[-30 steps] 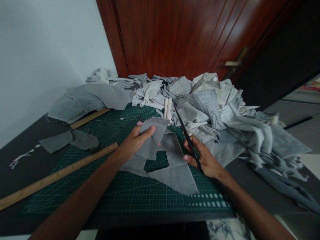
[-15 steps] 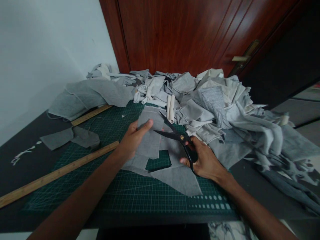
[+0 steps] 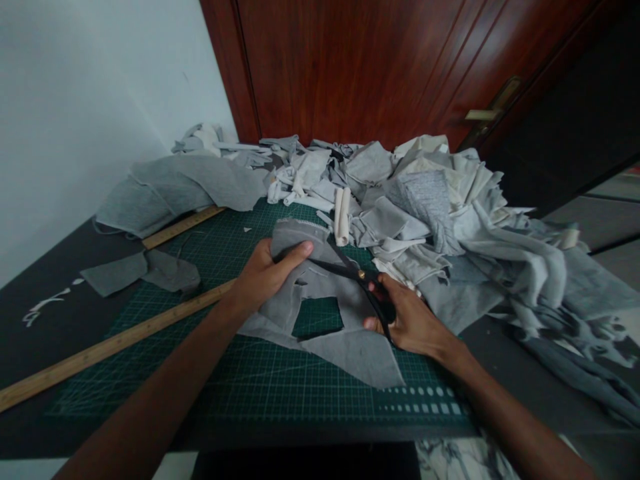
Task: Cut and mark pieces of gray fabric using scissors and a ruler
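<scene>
A piece of grey fabric [image 3: 360, 350] with a squarish hole lies on the green cutting mat [image 3: 280, 393]. My left hand [image 3: 267, 277] pinches its far left part, thumb on top, and lifts it off the mat. In my right hand [image 3: 410, 313] are black-handled scissors [image 3: 361, 274], fingers through the handles. The scissors point left, blades slightly apart, with one blade across the fabric close to my left thumb. Part of the lower blade is hidden by the cloth. The raised part of the fabric is curled over, and its frayed far edge shows.
A heap of grey and cream fabric scraps [image 3: 420, 200] runs along the back and right. A long wooden ruler [image 3: 125, 343] lies at left; another ruler [image 3: 183, 227] is partly under a grey cloth [image 3: 175, 190]. Small grey scraps [image 3: 140, 272] lie on the mat's left edge.
My left hand has lifted and curled the fabric, which lay flatter before. The scissor blades have closed somewhat and now reach into the cloth.
</scene>
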Tool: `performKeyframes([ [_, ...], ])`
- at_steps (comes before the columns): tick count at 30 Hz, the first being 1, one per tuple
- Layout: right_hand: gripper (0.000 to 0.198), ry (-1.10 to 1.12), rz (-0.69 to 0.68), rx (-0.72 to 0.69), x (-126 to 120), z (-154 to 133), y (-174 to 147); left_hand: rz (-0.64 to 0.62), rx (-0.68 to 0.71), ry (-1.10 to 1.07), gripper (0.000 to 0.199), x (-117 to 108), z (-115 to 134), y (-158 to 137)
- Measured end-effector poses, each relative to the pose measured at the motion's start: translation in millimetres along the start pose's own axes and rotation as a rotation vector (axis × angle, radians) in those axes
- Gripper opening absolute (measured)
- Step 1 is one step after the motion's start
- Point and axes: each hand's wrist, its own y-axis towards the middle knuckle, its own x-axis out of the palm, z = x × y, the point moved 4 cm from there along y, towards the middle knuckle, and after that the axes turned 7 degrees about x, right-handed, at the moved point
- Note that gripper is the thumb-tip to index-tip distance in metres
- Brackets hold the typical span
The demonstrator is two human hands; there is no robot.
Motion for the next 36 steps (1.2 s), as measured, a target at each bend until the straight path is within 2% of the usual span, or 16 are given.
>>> performKeyframes([
  [3, 0.053, 0.019, -0.022, -0.019, 1, -3, -1, 0.019, 0.064, 0.138, 0.033, -4, -1, 3],
  [8, 0.052, 0.024, -0.055, -0.008, -1, -5, 0, 0.005, 0.067, 0.158, 0.024, -3, -6, 4],
  [12, 0.054, 0.022, -0.084, -0.012, -1, -5, 0, 0.010, 0.081, 0.187, 0.025, 0, -6, 3],
  [18, 0.054, 0.034, -0.098, 0.011, 1, -4, -2, -0.153, 0.133, 0.148, 0.016, 14, 2, -1],
  [28, 0.047, 0.040, -0.101, -0.005, 1, -2, -3, -0.191, 0.171, 0.174, 0.013, 18, 0, -4],
  [36, 0.048, 0.043, -0.116, -0.004, 0, -2, -2, -0.140, 0.106, 0.173, 0.019, 16, -12, -2],
])
